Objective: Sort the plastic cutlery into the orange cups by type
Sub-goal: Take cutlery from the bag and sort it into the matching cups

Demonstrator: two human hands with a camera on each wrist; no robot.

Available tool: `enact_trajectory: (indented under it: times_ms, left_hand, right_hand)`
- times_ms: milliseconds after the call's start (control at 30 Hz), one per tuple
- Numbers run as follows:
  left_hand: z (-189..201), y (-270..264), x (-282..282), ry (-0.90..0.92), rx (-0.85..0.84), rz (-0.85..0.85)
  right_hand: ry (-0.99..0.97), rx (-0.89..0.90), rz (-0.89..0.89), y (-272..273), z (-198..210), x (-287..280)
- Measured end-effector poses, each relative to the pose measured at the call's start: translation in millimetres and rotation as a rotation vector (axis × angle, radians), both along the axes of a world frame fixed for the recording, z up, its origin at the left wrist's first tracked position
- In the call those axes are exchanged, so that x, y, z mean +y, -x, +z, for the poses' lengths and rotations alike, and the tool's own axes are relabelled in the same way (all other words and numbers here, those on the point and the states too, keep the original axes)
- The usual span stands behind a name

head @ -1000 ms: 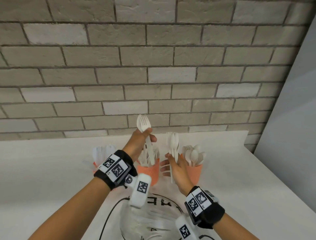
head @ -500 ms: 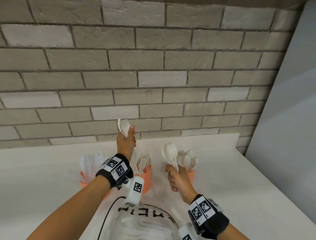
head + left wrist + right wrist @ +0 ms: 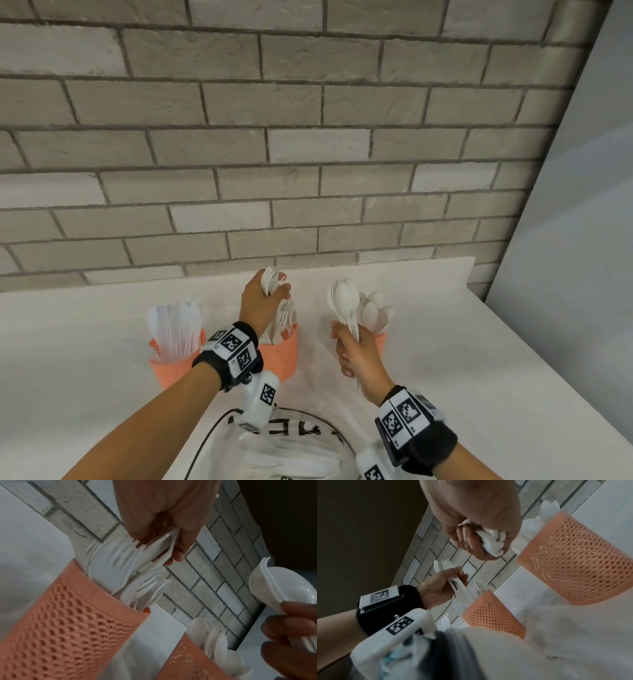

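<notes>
L hand (image 3: 262, 301) clenched round a bunch of white plastic forks (image 3: 270, 279), tines up, handles reaching down into the middle orange cup (image 3: 279, 356), which has more forks in it. R hand (image 3: 356, 356) grips a bunch of white plastic spoons (image 3: 344, 303) by the handles, bowls up, just in front of the right orange cup (image 3: 576, 566) w/ spoons inside. Left orange cup (image 3: 171, 370) holds knives (image 3: 176, 323). All 3 cups stand on the white bench (image 3: 445, 342) by the brick wall (image 3: 308, 137).

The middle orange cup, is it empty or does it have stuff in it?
Not empty: white forks stick up out of the middle orange cup.
</notes>
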State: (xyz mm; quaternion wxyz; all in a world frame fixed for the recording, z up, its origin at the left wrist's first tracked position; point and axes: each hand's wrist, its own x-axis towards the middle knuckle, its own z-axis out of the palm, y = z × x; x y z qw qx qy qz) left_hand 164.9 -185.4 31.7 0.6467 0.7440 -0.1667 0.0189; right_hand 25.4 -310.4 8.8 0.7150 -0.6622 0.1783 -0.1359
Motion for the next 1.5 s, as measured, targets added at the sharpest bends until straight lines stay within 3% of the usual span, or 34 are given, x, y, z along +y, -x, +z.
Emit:
enact_trajectory:
  times_ms: [167, 467, 667, 833, 933, 1033, 1100, 1200, 1333, 1500]
  left_hand:
    - [1.9, 6.2, 0.5, -0.04, -0.067, 0.055]
    - [2.1, 13.9, 0.8, -0.159, -0.377, 0.109]
    - [-2.5, 13.0, -2.6, -0.534, -0.266, 0.177]
    - [-7.4, 7.9, -3.5, -0.767, -0.155, 0.072]
    - [-13.2, 1.9, -1.1, -0.66, -0.127, 0.08]
    - [-9.5, 7.7, 1.3, -0.355, -0.27, 0.093]
    - [-2.0, 11.4, 1.2, -0.328, -0.39, 0.063]
    - [-1.2, 9.9, -1.8, -0.571, -0.451, -0.037]
    - [-17.2, 6.7, -0.2, -0.944, -0.295, -0.188]
    - [-11.4, 8.4, -1.9, -0.861, -0.395, -0.135]
  right_hand:
    - [0.012, 0.001, 0.006, -0.3, 0.3, 4.1]
    - [0.02, -0.008, 0.003, 1.2, 2.4, 7.7]
    - [0.019, -0.012, 0.005, 2.9, 2.3, 9.1]
    - [0.027, -0.015, 0.002, 3.4, 3.1, 10.8]
    - [0.024, -0.018, 0.005, 3.1, 3.6, 11.5]
    - [0.024, -0.021, 0.007, 2.5, 3.4, 11.9]
    - [0.025, -0.022, 0.007, 1.7, 3.2, 13.3]
    - [0.026, -0.02, 0.01, 1.5, 3.9, 17.2]
    - [0.019, -0.015, 0.012, 2.5, 6.1, 19.1]
    - [0.009, -0.008, -0.002, 2.6, 5.6, 14.5]
